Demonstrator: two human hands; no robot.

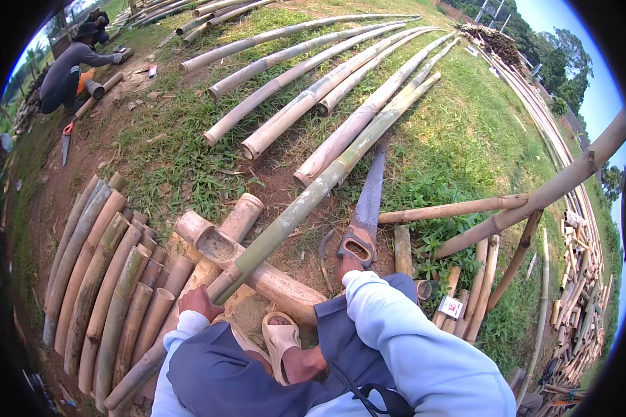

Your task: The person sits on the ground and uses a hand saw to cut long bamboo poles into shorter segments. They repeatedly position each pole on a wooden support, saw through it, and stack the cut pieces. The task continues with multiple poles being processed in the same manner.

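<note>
My left hand is wrapped round a long greenish bamboo pole, which slants from the lower left up to the far right. In my right hand is the handle of a handsaw. Its long blade points away from me, just right of the pole and apart from it. Beneath the pole lies a thick bamboo log with a scooped notch near its left end. Another short bamboo piece lies crosswise to that log. My feet, in tan slip-on shoes, are close to the log.
Several long bamboo poles fan out ahead on the grass. Cut bamboo lengths are stacked at left. A bamboo frame juts in at right, beyond it a heap of pieces. A person crouches far left near another saw.
</note>
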